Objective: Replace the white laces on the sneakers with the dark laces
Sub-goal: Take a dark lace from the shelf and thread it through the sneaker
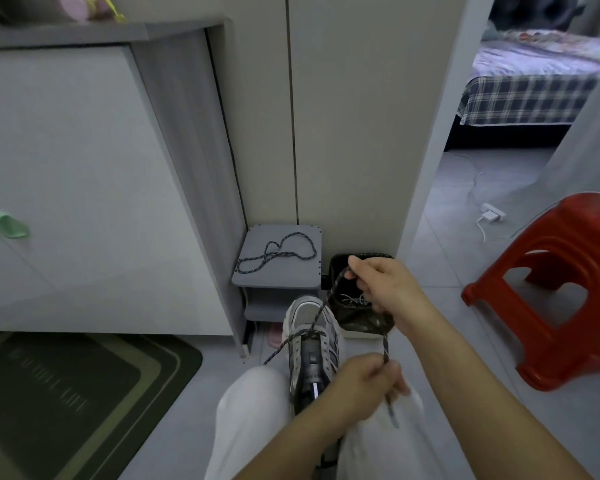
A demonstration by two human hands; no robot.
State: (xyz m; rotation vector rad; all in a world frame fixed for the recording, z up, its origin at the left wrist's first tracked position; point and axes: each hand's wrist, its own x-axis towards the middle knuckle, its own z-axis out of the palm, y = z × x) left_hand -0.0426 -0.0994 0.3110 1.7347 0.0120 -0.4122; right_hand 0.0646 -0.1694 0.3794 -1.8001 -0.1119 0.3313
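Note:
A grey sneaker [309,344] stands toe-away on the floor between my knees. A dark speckled lace [321,311] crosses its lowest eyelets; one end trails off to the left. The other end rises to my right hand [381,282], which grips it above a black bin [361,322]. From there the lace drops to my left hand [364,386], which pinches it near the tip. A second dark lace [278,254] lies coiled on a small grey shelf unit [274,278]. White laces [352,300] lie inside the bin.
A white cabinet [84,188] fills the left side, with a dark floor mat [66,393] in front of it. A red plastic stool [555,289] stands at the right. An open doorway behind it shows a bed [530,81] and a charger cable [489,213] on the floor.

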